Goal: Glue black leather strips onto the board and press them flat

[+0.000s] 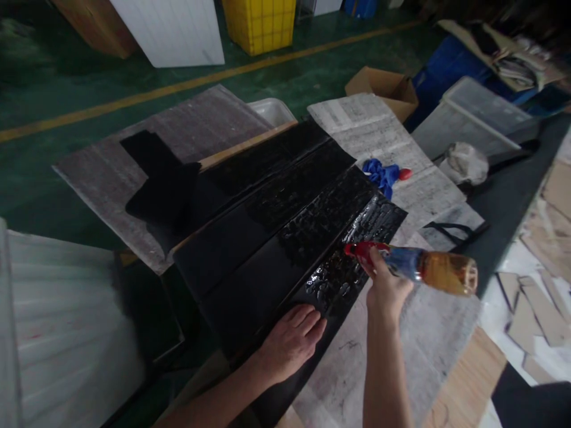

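In the head view, the left hand (294, 337) lies palm down on the black strips (250, 261), fingers together; the right hand (387, 286) grips a bottle (446, 272) over them, long axis crosswise, red tip (353, 249) leftward, contact unclear.

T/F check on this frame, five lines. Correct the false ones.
1. The right hand grips a bottle. True.
2. Both hands are on the bottle. False: the left hand rests on the black sheets.
3. The black sheets look dry all over. False: shiny, wet-looking patches show on them, some near the bottle's red tip.
4. A crumpled blue bundle is inside the cardboard box. False: the blue bundle lies by the edge of the black sheets, partly over the pale board.
5. A yellow bin stands beyond the yellow floor line. True.
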The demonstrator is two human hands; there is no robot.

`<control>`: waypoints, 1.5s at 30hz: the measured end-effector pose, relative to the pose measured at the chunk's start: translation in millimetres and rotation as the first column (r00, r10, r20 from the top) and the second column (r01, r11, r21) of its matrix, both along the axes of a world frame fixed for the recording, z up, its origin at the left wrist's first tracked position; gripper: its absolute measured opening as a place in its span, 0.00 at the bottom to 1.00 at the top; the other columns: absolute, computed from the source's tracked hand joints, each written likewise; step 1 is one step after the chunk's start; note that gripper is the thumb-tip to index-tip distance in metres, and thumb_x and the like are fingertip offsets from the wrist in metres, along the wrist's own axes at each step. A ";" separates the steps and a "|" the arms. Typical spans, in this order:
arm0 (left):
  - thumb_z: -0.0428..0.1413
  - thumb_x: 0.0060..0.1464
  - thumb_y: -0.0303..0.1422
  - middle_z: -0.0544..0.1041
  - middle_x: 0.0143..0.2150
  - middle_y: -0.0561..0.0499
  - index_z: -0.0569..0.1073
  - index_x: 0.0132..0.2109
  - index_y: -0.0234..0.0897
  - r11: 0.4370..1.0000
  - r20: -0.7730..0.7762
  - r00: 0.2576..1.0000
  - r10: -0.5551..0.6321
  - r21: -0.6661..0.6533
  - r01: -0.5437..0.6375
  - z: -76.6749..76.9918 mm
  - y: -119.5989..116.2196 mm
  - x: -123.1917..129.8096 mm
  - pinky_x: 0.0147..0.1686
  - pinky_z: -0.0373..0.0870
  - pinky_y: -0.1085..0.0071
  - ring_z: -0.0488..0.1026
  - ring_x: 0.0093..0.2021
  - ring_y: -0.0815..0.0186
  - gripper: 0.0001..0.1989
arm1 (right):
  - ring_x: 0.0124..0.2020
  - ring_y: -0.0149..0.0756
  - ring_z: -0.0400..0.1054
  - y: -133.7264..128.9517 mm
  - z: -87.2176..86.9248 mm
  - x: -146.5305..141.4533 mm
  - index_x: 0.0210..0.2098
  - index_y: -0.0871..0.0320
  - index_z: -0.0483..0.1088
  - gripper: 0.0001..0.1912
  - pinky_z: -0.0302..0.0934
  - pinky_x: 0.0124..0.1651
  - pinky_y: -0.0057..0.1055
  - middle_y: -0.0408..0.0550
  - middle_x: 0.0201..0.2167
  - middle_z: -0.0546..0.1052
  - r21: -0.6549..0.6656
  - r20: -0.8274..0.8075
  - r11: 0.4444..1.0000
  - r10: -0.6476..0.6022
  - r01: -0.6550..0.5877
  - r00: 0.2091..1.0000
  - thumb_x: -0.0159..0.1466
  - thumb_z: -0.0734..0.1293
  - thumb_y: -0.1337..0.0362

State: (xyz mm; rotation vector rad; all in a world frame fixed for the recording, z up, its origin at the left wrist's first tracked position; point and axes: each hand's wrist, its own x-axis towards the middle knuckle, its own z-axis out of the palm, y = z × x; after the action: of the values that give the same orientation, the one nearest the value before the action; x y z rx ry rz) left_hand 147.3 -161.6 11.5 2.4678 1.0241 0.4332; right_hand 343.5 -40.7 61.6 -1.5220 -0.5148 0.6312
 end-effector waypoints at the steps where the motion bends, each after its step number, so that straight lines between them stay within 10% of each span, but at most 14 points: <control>1: 0.59 0.63 0.34 0.74 0.59 0.49 0.68 0.63 0.36 1.000 0.005 1.000 0.004 -0.001 -0.004 -0.4 -0.3 0.3 0.67 0.58 0.64 0.67 0.62 0.59 0.23 | 0.38 0.40 0.76 1.2 4.1 7.8 0.39 0.57 0.73 0.22 0.76 0.46 0.50 0.44 0.37 0.79 0.011 -0.104 0.999 -0.046 0.048 0.993 0.48 0.81 0.59; 5: 0.58 0.63 0.33 0.76 0.57 0.48 0.70 0.62 0.37 0.999 0.020 0.999 0.030 0.023 -0.030 -4.0 -1.1 2.8 0.65 0.63 0.63 0.69 0.60 0.59 0.21 | 0.44 0.38 0.77 -41.4 18.7 48.8 0.41 0.52 0.73 0.22 0.77 0.44 0.42 0.40 0.41 0.81 0.027 -0.491 0.988 -0.119 0.151 0.863 0.52 0.78 0.50; 10: 0.56 0.62 0.28 0.76 0.56 0.47 0.71 0.60 0.38 0.997 0.047 0.998 0.049 0.060 -0.052 -11.2 -2.8 5.3 0.61 0.68 0.59 0.70 0.59 0.57 0.20 | 0.47 0.42 0.78 -163.7 14.9 91.8 0.43 0.52 0.76 0.27 0.76 0.33 0.31 0.52 0.44 0.81 -0.161 -0.642 0.984 -0.166 0.080 0.749 0.51 0.76 0.41; 14: 0.53 0.61 0.25 0.75 0.57 0.44 0.70 0.62 0.36 0.994 0.028 0.999 0.016 0.104 -0.019 -14.3 -3.0 1.4 0.61 0.70 0.56 0.70 0.61 0.55 0.22 | 0.49 0.37 0.78 -243.8 13.3 81.8 0.48 0.52 0.75 0.27 0.74 0.29 0.24 0.51 0.47 0.80 -0.018 -0.816 0.981 -0.125 0.192 0.564 0.52 0.79 0.52; 19: 0.52 0.64 0.25 0.75 0.56 0.42 0.72 0.60 0.36 0.981 0.016 1.000 -0.009 0.193 0.005 -16.8 1.8 -0.5 0.59 0.73 0.53 0.71 0.59 0.53 0.19 | 0.50 0.31 0.77 -277.3 17.3 47.3 0.49 0.54 0.75 0.24 0.75 0.36 0.21 0.45 0.48 0.81 0.197 -0.964 0.889 0.100 0.413 0.244 0.54 0.79 0.68; 25: 0.49 0.66 0.26 0.75 0.53 0.40 0.74 0.58 0.34 0.950 -0.001 1.000 -0.030 0.312 0.029 -21.3 4.5 -1.1 0.54 0.76 0.53 0.73 0.57 0.52 0.17 | 0.49 0.31 0.78 -275.2 24.0 35.1 0.45 0.57 0.76 0.22 0.76 0.39 0.23 0.44 0.45 0.82 0.381 -0.925 0.790 0.329 0.481 0.191 0.52 0.80 0.71; 34: 0.44 0.68 0.29 0.74 0.54 0.40 0.75 0.57 0.36 0.905 -0.134 0.990 -0.046 0.413 0.098 -33.8 9.6 -4.1 0.55 0.75 0.52 0.72 0.58 0.51 0.19 | 0.47 0.27 0.78 -339.4 38.9 84.2 0.47 0.58 0.75 0.21 0.73 0.42 0.18 0.44 0.44 0.82 0.494 -0.864 0.714 0.341 0.497 0.370 0.55 0.77 0.73; 45: 0.45 0.62 0.20 0.77 0.53 0.41 0.77 0.56 0.36 0.882 -0.331 0.944 0.019 0.451 0.140 -4.0 2.5 8.7 0.55 0.76 0.60 0.74 0.58 0.55 0.22 | 0.33 0.32 0.80 -408.0 13.5 169.7 0.41 0.59 0.73 0.15 0.71 0.26 0.20 0.47 0.35 0.82 0.200 -0.975 0.502 0.191 0.841 0.117 0.54 0.73 0.70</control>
State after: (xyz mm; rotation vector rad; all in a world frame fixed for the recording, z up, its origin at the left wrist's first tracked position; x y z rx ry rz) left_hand 156.0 -159.1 7.4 3.0823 1.0582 0.2779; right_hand 513.2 -448.7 75.1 -0.0577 0.6550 0.6470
